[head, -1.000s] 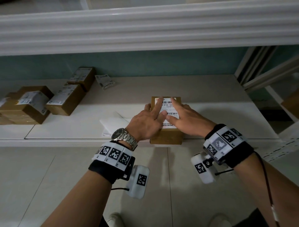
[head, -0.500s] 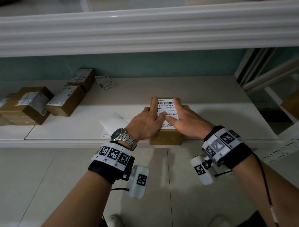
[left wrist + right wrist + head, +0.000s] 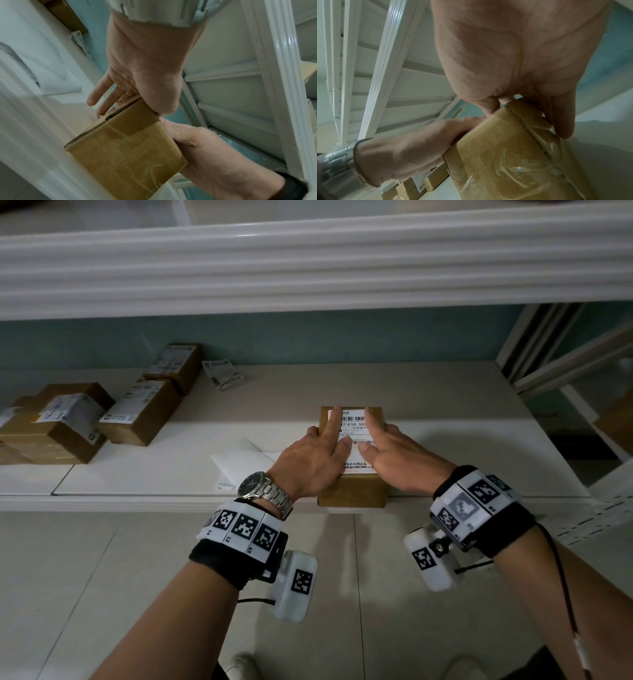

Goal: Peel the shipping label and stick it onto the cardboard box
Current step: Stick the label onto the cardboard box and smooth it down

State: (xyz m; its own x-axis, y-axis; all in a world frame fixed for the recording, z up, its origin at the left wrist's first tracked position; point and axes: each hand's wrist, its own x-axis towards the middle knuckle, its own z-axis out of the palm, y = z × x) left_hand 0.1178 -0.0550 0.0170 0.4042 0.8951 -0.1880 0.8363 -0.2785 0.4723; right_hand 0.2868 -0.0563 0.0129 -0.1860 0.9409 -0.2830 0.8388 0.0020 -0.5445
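A small brown taped cardboard box (image 3: 352,491) stands at the front edge of the white shelf (image 3: 479,453). A white shipping label (image 3: 356,436) with barcodes lies flat on its top. My left hand (image 3: 318,453) lies on the label's left side with its fingers straight and its index fingertip near the far edge. My right hand (image 3: 394,450) lies flat on the right side, fingers stretched forward. In the left wrist view the box (image 3: 126,151) shows its taped front face, with my left hand (image 3: 142,70) flat on top. The right wrist view shows my right hand (image 3: 522,60) on the box (image 3: 513,155).
White backing paper (image 3: 239,465) lies on the shelf just left of the box. Several labelled cardboard boxes (image 3: 137,412) stand at the far left, with a loose label (image 3: 224,374) behind them. A white moulded ledge (image 3: 308,268) overhangs the shelf. Tiled floor (image 3: 85,594) is below.
Both hands have slid their straight fingers forward along the label toward the box's far edge. The box has stayed in place.
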